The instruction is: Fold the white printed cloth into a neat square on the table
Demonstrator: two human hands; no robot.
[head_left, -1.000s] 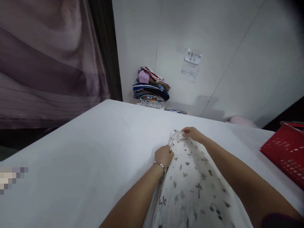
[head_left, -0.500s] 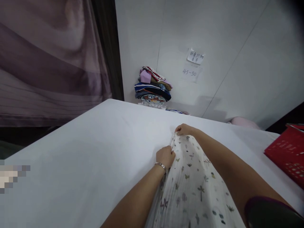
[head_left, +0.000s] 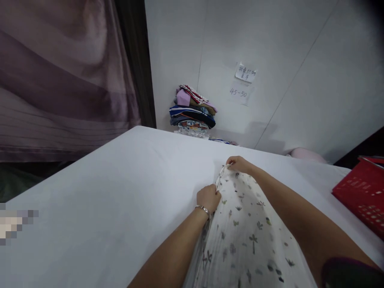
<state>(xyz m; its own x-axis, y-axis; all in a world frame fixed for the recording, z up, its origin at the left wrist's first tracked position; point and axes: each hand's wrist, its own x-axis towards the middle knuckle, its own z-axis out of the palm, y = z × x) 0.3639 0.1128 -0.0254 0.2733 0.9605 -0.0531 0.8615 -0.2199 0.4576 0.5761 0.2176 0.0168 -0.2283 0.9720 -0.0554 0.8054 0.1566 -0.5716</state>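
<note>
A thin white cloth (head_left: pixel 240 232) printed with small plants and palm trees hangs between my arms and runs out of view at the bottom. My left hand (head_left: pixel 207 198), with a silver bracelet at the wrist, is closed on the cloth's left edge. Farther along the same edge, my right hand (head_left: pixel 237 163) pinches the cloth's upper corner. The edge between the two hands is gathered and slightly curved. Both hands are over the white table (head_left: pixel 105 208).
Behind the table's far edge stands a stack of folded fabrics (head_left: pixel 193 110) against the wall. A red perforated basket (head_left: pixel 360 192) is at the right. Handwritten paper signs (head_left: pixel 242 84) hang on the wall. A mauve curtain (head_left: pixel 66 80) covers the left side.
My right hand has shifted slightly to the right, away from my left hand, drawing the cloth's corner with it. My left hand has stayed almost in place.
</note>
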